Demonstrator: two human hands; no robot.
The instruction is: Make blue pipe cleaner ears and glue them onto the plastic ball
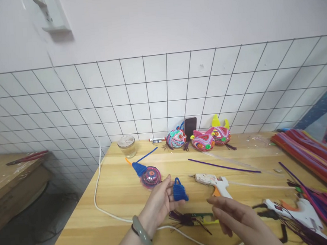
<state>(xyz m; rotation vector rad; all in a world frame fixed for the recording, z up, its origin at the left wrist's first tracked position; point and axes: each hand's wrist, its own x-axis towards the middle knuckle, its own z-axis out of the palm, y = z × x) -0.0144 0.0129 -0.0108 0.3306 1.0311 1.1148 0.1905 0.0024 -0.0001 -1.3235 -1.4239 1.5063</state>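
Observation:
My left hand [161,197], with a grey-green bangle on its wrist, holds a small blue piece [180,191] that looks like wound pipe cleaner with a loop on top. My right hand [234,218] is open beside it, fingers stretched out, with nothing in them. Just beyond that hand lies a white glue gun [211,180] with an orange trigger. To the left of the blue piece rests a round, coil-patterned pink and purple piece [151,176]. A second blue wound piece [139,169] touches its edge, with an orange tip sticking out.
Several colourful fish-like figures [204,140] stand along the wall near a phone [191,128]. A glass cup [126,145] sits at the back left. Pipe-cleaner bundles [306,157] and another glue gun [301,213] lie at right. A white cord [114,214] crosses the table.

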